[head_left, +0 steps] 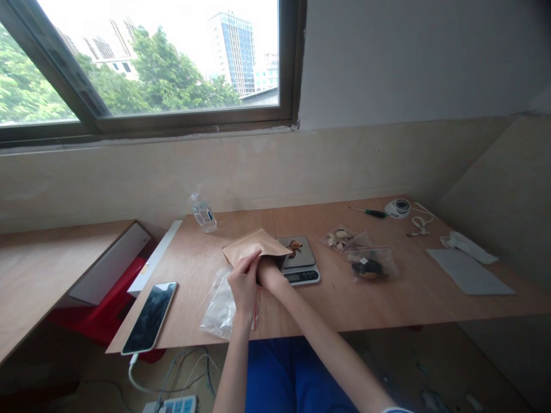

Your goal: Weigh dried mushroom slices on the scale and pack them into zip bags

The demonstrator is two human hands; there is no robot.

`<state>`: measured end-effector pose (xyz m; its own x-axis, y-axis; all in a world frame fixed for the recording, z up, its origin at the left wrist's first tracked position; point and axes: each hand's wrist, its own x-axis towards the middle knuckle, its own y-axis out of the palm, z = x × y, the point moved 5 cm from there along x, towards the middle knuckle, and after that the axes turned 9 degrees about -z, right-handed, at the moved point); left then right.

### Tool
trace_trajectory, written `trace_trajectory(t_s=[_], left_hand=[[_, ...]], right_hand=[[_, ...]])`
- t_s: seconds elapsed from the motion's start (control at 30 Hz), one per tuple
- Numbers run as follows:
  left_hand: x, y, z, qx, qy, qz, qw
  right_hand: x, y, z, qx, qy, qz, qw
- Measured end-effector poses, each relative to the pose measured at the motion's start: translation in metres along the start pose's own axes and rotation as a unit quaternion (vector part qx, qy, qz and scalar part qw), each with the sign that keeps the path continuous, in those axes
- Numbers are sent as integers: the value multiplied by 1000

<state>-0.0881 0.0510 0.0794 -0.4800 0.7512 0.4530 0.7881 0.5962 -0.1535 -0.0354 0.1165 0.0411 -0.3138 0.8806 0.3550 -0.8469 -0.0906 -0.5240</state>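
A brown paper bag (258,242) lies tilted above the table, its mouth turned toward me. My left hand (243,280) pinches the edge of its opening. Inside the mouth is my right hand (272,275); the fingers are hidden by the paper. Just behind and to the right stands a digital kitchen scale (305,258), with some brown dried pieces (295,247) on its plate. Beneath my left hand lie clear plastic bags (218,307), partly covered by the hand and forearm.
Right of the scale are a zip bag of pale pieces (339,237) and a zip bag of dark pieces (369,267). A water bottle (204,214), phone (150,317), screwdriver (373,213), dome camera (397,209) and white sheet (469,272) are on the wooden table (413,295).
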Motion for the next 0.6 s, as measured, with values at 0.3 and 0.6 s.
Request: trace_trajectory(t_s=[0.3,0.6], left_hand=[[2,2,6,-3,5,22,1000],[10,9,5,-12,-9,34,999]], right_hand=[[-40,-54,19,-16,46,5,999],[-44,-72,30,65,65,-66,994]])
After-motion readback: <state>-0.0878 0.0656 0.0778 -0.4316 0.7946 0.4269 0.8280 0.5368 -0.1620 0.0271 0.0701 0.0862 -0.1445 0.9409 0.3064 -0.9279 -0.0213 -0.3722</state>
